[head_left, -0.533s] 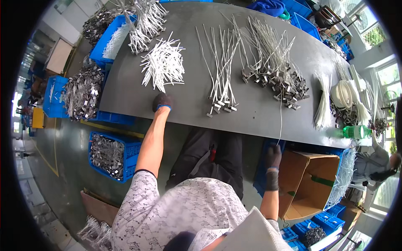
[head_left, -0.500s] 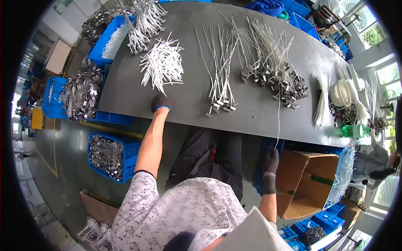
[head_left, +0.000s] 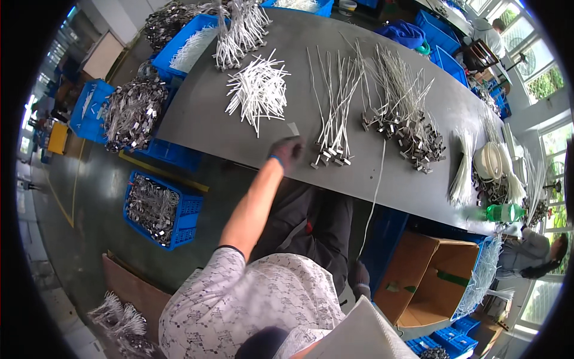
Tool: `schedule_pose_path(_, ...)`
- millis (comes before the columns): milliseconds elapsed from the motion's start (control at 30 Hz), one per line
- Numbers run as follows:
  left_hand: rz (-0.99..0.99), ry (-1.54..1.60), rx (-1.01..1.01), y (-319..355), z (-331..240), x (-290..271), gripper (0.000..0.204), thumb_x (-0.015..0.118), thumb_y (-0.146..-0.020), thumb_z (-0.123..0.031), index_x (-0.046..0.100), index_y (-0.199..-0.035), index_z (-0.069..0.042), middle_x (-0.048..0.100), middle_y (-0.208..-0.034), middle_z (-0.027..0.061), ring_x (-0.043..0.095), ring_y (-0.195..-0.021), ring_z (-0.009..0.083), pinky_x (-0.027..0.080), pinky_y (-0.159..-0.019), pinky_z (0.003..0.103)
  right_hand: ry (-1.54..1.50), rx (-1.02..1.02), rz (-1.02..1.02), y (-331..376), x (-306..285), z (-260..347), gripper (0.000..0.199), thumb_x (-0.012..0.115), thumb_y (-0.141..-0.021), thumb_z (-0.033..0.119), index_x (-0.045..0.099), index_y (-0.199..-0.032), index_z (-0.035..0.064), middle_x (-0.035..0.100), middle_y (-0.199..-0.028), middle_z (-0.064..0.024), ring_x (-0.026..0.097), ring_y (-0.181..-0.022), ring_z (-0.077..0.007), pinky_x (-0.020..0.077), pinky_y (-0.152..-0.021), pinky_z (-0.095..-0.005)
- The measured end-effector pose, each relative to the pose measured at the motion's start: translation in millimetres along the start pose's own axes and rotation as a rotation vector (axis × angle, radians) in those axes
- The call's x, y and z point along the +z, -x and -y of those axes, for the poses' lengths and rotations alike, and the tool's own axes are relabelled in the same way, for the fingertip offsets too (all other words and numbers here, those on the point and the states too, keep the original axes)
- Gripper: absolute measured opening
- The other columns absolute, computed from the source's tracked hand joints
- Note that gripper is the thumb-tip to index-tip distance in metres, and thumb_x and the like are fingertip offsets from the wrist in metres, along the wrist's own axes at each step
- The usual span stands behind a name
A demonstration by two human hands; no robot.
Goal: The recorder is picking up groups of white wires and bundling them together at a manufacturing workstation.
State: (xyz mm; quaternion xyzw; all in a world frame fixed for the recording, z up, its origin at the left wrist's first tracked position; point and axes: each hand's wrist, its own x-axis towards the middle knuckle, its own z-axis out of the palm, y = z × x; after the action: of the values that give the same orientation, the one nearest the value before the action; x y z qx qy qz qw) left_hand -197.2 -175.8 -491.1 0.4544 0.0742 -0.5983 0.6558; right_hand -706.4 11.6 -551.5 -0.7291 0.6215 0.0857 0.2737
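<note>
Grip first: left hand [head_left: 286, 151] in a dark glove hovers over the near edge of the grey curved worktable [head_left: 209, 113], motion-blurred, so whether the fingers are curled on anything cannot be told; nothing shows in it. Right hand [head_left: 359, 276], also gloved, hangs low beside the thigh, below the table edge, and looks pinched on the lower end of a thin white wire [head_left: 375, 191] that runs up over the table edge toward the heap of wires with metal end clips [head_left: 412, 128]

Nearest the left hand: a small bundle of straight silvery wires with clip ends [head_left: 335, 119], just to its right, clips toward the person. A small pale tag-like scrap [head_left: 293, 128] lies just above the hand. Loose pile of short white sleeves [head_left: 258, 90] further up-left

Judgement on doing it well: keep the held wire lightly taut so it slides off the edge without dragging neighbouring clips; bring the left hand down flat by the bundle's clip ends, taking one strand only, since they lie close and would tangle

Open brown cardboard box [head_left: 439, 281] stands on the floor at the right; blue plastic crate of metal parts [head_left: 156, 206] at the left
</note>
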Motion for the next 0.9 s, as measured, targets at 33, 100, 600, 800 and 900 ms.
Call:
schedule_pose_path(33, 0.107, -0.042, 0.045, 5, 13, 21, 0.006, 0.072, -0.087, -0.01, 0.068, -0.087, -0.007, 0.065, -0.076, 0.0044, 0.06, -0.062, 0.0137, 0.051, -0.055, 0.029, 0.018, -0.039, -0.035, -18, -13, 20, 0.023, 0.057, -0.089, 0.015, 0.066, -0.109, 0.0069, 0.068, -0.103, -0.0224, 0.066, -0.097, -0.0448, 0.0538, -0.08, -0.0523)
schedule_pose_path(100, 0.208, -0.048, 0.119, 20, 40, 70, 0.008, 0.072, -0.09, -0.01, 0.066, -0.091, -0.004, 0.066, -0.08, 0.0063, 0.065, -0.068, 0.0175, 0.057, -0.062, 0.031, 0.041, -0.081, -0.069, -42, -37, 52, 0.023, 0.057, -0.089, 0.016, 0.065, -0.109, 0.0075, 0.068, -0.102, -0.022, 0.066, -0.097, -0.0444, 0.0542, -0.079, -0.052)
schedule_pose_path(600, 0.192, -0.305, 0.528, 63, 34, 141, 0.013, 0.063, -0.096, -0.011, 0.064, -0.089, 0.0, 0.068, -0.077, 0.0081, 0.069, -0.065, 0.0155, 0.059, -0.06, 0.029, 0.095, -0.006, 0.025, -32, -51, 43, 0.021, 0.057, -0.092, 0.021, 0.067, -0.106, 0.0092, 0.069, -0.104, -0.0199, 0.067, -0.097, -0.0434, 0.0548, -0.082, -0.0516)
schedule_pose_path(800, 0.455, -1.014, 0.592, 64, 125, 98, 0.028, 0.073, -0.084, -0.028, 0.072, -0.088, 0.0, 0.071, -0.079, 0.0104, 0.065, -0.073, 0.014, 0.052, -0.069, 0.033, -0.689, -0.47, -0.53, -88, -143, 172, 0.036, 0.052, -0.103, 0.033, 0.062, -0.116, 0.0005, 0.068, -0.1, -0.0211, 0.067, -0.092, -0.0299, 0.0507, -0.084, -0.0362)
schedule_pose_path(900, 0.453, -0.922, 0.437, 97, 132, 113, 0.024, 0.072, -0.085, -0.023, 0.072, -0.089, 0.001, 0.072, -0.08, 0.0104, 0.065, -0.072, 0.0124, 0.052, -0.067, 0.031, -1.05, -0.318, -0.512, -121, -169, 203, 0.042, 0.047, -0.106, 0.037, 0.057, -0.121, 0.0, 0.069, -0.102, -0.0205, 0.066, -0.091, -0.0277, 0.0511, -0.084, -0.0358)
